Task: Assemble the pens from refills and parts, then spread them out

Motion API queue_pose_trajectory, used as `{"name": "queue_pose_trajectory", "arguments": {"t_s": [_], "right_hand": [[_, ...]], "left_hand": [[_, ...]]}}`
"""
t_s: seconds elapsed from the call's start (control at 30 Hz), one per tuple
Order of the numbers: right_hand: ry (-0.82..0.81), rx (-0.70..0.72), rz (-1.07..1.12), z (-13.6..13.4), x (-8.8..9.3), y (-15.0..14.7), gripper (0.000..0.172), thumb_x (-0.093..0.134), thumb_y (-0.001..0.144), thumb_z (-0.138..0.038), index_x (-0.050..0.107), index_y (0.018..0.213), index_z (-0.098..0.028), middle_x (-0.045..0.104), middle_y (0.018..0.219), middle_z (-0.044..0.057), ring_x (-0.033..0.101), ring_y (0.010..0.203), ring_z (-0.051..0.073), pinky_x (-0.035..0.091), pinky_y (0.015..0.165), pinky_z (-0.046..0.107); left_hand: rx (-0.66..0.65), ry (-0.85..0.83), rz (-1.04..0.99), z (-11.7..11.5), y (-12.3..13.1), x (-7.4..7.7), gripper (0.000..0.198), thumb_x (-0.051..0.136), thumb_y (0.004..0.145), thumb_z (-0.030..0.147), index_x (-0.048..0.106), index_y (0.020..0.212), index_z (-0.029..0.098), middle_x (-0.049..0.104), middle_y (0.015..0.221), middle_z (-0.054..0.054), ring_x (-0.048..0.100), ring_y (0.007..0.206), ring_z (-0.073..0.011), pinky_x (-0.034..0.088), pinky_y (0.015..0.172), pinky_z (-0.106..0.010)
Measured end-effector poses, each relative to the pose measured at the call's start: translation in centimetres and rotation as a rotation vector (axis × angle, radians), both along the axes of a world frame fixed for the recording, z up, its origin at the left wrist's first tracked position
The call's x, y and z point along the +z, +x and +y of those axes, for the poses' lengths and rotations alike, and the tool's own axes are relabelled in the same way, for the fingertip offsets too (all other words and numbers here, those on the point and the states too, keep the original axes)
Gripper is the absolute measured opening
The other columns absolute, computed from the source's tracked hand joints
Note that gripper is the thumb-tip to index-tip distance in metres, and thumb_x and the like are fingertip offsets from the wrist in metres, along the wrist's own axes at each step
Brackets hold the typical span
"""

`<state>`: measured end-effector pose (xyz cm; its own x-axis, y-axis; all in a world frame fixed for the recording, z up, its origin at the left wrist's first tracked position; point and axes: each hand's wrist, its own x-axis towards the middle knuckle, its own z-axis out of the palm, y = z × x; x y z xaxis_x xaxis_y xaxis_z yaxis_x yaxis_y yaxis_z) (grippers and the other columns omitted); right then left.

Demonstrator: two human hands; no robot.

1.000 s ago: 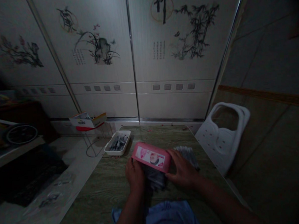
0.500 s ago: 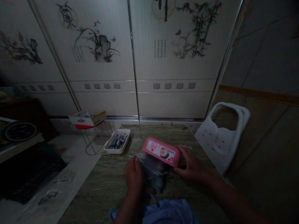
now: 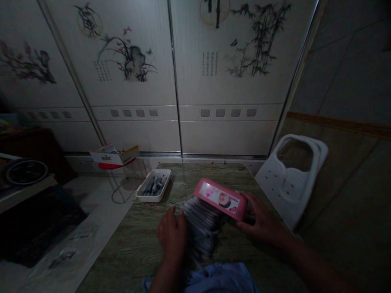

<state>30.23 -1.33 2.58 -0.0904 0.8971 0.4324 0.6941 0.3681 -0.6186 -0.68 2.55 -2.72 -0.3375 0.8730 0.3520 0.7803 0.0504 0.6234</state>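
Observation:
My right hand (image 3: 259,220) grips the near right end of a pink box (image 3: 215,199) with a picture label on top. The box is tilted over a pile of slim, clear-looking sticks (image 3: 202,225) with dark parts, too blurred to name. At the left edge of this pile is my left hand (image 3: 172,234), thumb and forefinger apart, with nothing visible between them. Its other fingers are partly curled out of sight. Farther back on the table stands a white tray (image 3: 140,198) holding several similar dark and clear slim pieces.
The wood-patterned table (image 3: 122,257) has blue cloth (image 3: 220,284) at its near edge. A folded white chair (image 3: 292,176) leans at the right. Behind on the left, a red stool (image 3: 110,166) bears an open carton (image 3: 115,156). Sliding cabinet doors (image 3: 142,136) stand behind the table.
My right hand and the pink box have shifted right and slightly nearer, uncovering more of the pile. My left hand has moved a little left, its thumb and forefinger spreading apart.

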Motion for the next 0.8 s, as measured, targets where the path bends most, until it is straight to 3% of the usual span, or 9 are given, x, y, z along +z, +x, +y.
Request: {"name": "queue_pose_trajectory", "arguments": {"t_s": [0.3, 0.8], "right_hand": [[0.009, -0.070, -0.032, -1.7, 0.6, 0.8, 0.087, 0.075, 0.077, -0.035, 0.035, 0.153, -0.027, 0.046, 0.151, 0.013, 0.052, 0.134, 0.033, 0.051, 0.106, 0.048], [0.037, -0.204, 0.105, -5.2, -2.6, 2.5, 0.086, 0.075, 0.079, -0.042, 0.035, 0.153, -0.026, 0.050, 0.147, 0.015, 0.060, 0.126, 0.034, 0.059, 0.094, 0.047]], "left_hand": [[0.007, -0.048, 0.169, -1.5, 0.3, 1.3, 0.052, 0.042, 0.099, 0.047, 0.060, 0.137, 0.016, 0.059, 0.144, -0.019, 0.051, 0.135, -0.0354, 0.036, 0.112, -0.054], [-0.031, -0.102, 0.220, -2.8, 1.5, 1.8, 0.059, 0.043, 0.099, 0.054, 0.052, 0.147, 0.020, 0.048, 0.157, -0.017, 0.034, 0.149, -0.0392, 0.021, 0.118, -0.067]]}}
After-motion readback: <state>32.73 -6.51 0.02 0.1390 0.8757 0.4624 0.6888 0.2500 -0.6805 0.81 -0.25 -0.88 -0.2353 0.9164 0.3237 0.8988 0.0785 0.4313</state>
